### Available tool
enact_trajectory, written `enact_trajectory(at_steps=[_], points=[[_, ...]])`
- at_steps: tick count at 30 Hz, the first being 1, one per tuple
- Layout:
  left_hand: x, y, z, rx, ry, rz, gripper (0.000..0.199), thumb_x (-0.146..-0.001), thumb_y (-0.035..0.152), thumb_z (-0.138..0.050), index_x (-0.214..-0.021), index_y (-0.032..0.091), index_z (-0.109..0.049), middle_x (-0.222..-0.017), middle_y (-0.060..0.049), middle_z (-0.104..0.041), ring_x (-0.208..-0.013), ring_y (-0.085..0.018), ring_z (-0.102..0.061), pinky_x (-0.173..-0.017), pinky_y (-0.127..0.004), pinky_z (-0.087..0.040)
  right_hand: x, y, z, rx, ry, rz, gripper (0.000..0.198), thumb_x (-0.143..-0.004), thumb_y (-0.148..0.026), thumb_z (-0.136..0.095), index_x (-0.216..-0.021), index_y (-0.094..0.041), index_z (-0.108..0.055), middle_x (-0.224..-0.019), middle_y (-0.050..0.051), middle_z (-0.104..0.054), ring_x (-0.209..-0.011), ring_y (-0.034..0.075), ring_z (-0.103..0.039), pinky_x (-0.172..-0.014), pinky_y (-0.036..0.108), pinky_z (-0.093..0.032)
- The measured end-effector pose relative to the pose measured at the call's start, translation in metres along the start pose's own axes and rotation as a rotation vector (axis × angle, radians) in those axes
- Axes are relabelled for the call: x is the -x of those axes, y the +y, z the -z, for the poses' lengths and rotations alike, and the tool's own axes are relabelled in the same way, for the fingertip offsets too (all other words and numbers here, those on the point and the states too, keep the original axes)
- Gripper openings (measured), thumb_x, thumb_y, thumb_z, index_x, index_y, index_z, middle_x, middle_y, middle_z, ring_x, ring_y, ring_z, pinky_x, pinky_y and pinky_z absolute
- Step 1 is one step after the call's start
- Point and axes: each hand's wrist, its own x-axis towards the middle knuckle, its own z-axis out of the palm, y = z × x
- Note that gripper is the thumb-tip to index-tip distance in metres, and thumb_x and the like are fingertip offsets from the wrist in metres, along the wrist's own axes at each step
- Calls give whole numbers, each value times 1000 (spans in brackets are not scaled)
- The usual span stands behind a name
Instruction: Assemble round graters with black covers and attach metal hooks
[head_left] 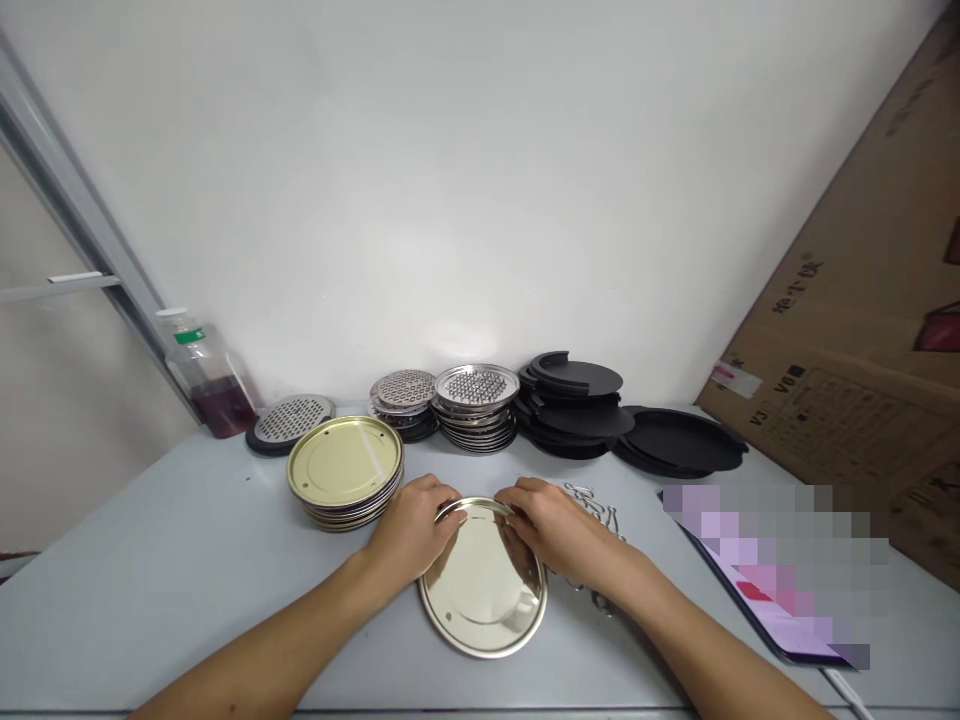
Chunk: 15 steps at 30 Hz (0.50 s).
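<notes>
A round, shiny gold-coloured metal lid (pixel 480 590) with a raised rim lies at the front of the table. My left hand (pixel 420 525) grips its far left rim, thumb on top and fingers curled around the edge. On the far right rim, my right hand (pixel 544 515) holds it the same way. Left of my left hand stands a stack of similar gold lids (pixel 345 465) with small holes near the rim. Several small metal hooks or clips (pixel 600 515) lie by my right forearm, which partly hides them.
Along the wall stand perforated metal discs (pixel 478 388), black round trays (pixel 577 415) and a grater-like disc (pixel 292 418) with a black rim. A bottle of dark liquid (pixel 217 395) is at the back left. A tablet (pixel 757 580) and a cardboard box (pixel 847 400) occupy the right.
</notes>
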Motion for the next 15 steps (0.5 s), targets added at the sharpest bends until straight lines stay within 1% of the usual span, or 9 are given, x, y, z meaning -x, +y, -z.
enact_trajectory(at_steps=[3,6,10,15], points=[[1,3,1,-147,-14,-58,20,-93,25,-57,-101,22,-75,-92,-6,-68,-84,-21,-65,-81,-34,-50,-1,-1,0,-4,-5,-1,22,-86,-6,-46,-85,-18,-65,-86,5,-62,-74,16,-59,-65,22,-40],[2,5,2,-209,-18,-103,25,-95,20,-51,-98,19,-76,-88,-7,-68,-84,-22,-64,-80,-34,-49,-1,-3,0,2,-19,-2,23,-86,-5,-46,-86,-18,-66,-86,5,-62,-77,17,-60,-67,23,-40],[0,3,1,-171,-7,-92,26,-95,19,-51,-91,19,-77,-86,-6,-68,-81,-20,-65,-79,-32,-50,-1,-6,2,1,-43,-7,23,-86,-5,-47,-88,-18,-66,-87,5,-62,-77,17,-60,-67,22,-40],[0,-1,2,-105,15,-83,28,-97,19,-49,-92,20,-77,-84,-5,-68,-81,-18,-65,-80,-30,-50,0,-7,3,-9,-37,-6,24,-86,-5,-47,-88,-18,-66,-88,5,-62,-77,16,-60,-67,22,-40]])
